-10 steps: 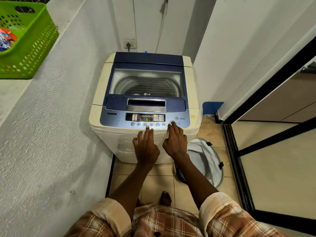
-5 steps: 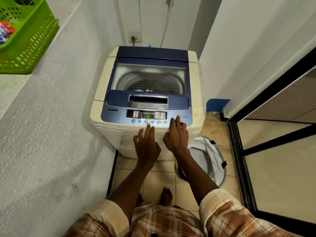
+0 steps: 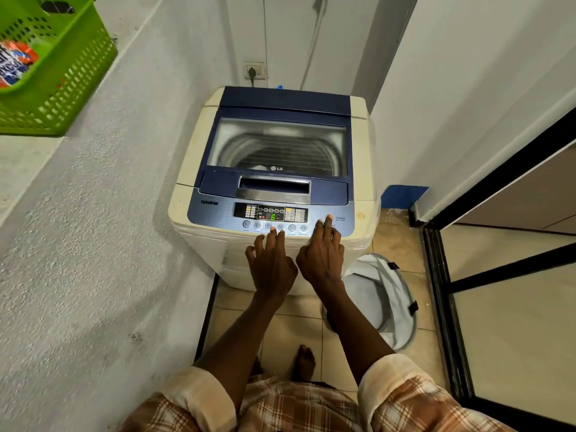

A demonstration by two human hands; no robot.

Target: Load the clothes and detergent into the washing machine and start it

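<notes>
Head view, looking down. The washing machine (image 3: 274, 182), a cream top-loader with a blue top, stands on the tiled floor (image 3: 402, 244) in the corner between the rough grey wall (image 3: 103, 244) on my left and the white wall (image 3: 452, 88) on my right. Its glass lid (image 3: 277, 146) is closed; through it I see the ribbed drum and a pale patch near the front that may be clothing, though I cannot tell for sure. The control panel (image 3: 271, 215) runs along the near edge, and its display shows a green digit.

My left hand (image 3: 271, 266) is empty and spread, with two fingertips (image 3: 273, 229) resting on the row of round buttons below the display. My right hand (image 3: 322, 257) is also empty and grasps nothing; its extended fingers reach the right end of the panel, one tip at the button beside the POWER label.

A white laundry basket (image 3: 389, 304) lies on the floor just right of the machine. A green basket (image 3: 62, 88) sits on the ledge at upper left, holding a packet (image 3: 14, 65) that I cannot read. The machine's plug sits in the wall socket (image 3: 255, 70) behind it.
</notes>
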